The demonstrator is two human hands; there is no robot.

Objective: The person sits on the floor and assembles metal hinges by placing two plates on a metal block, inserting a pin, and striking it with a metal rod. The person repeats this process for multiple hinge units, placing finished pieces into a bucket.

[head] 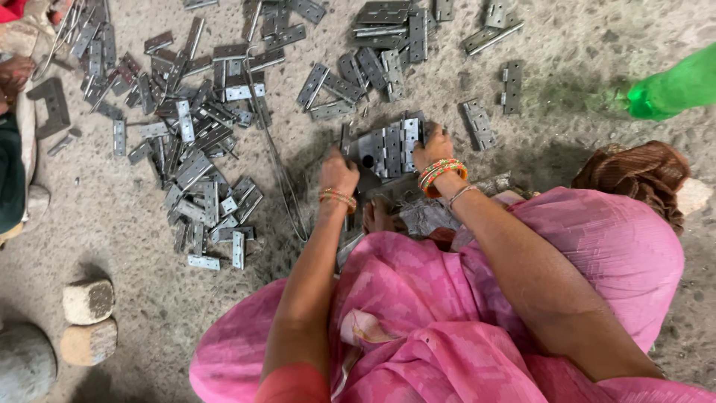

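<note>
From the head view we see a row of grey metal hinges [388, 148] set side by side, flat leaves with screw holes, lying on the floor just ahead of the knees. Our left hand [339, 172] and right hand [433, 146] press against its two ends, fingers curled closed on it. More loose hinges [201, 142] litter the rough concrete floor [582, 97]; a green bottle [671, 89] lies right.
</note>
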